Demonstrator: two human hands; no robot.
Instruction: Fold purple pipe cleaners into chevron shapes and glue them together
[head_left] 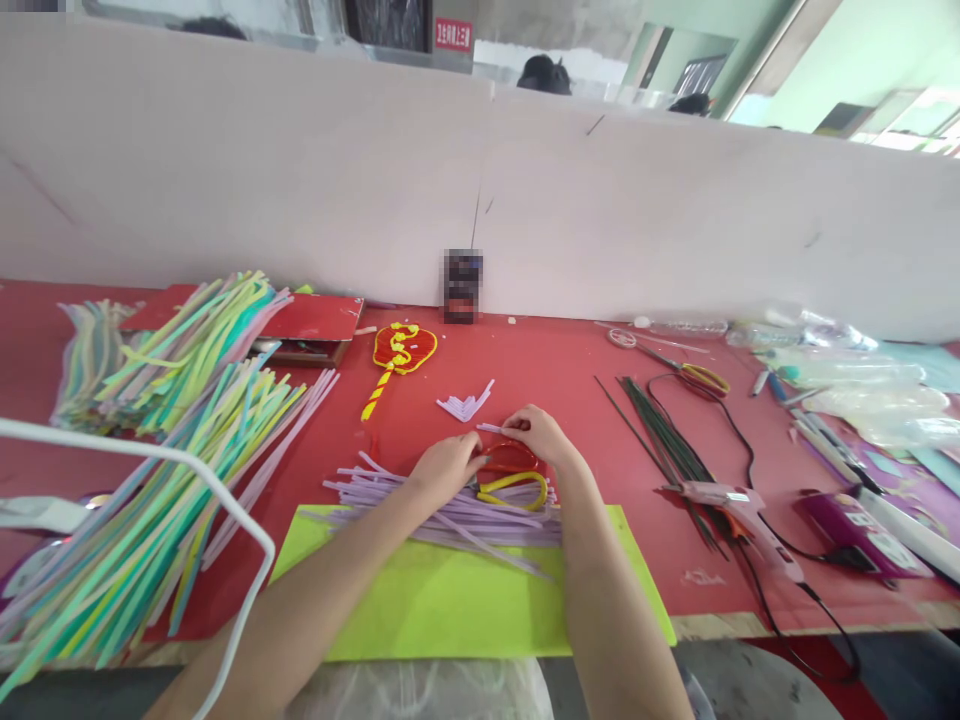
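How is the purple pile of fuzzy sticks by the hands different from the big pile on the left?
The purple pile is all one colour; the left pile mixes green, yellow, blue and lilac. The purple pile is smaller and lies partly on the green sheet, under the left hand; the left pile is untouched. Both lie on the red table.

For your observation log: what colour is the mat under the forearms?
Lime green mat, clearest in the head view.

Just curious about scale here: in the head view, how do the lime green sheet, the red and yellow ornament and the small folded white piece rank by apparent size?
1. lime green sheet, nearest the camera
2. red and yellow ornament
3. folded white piece
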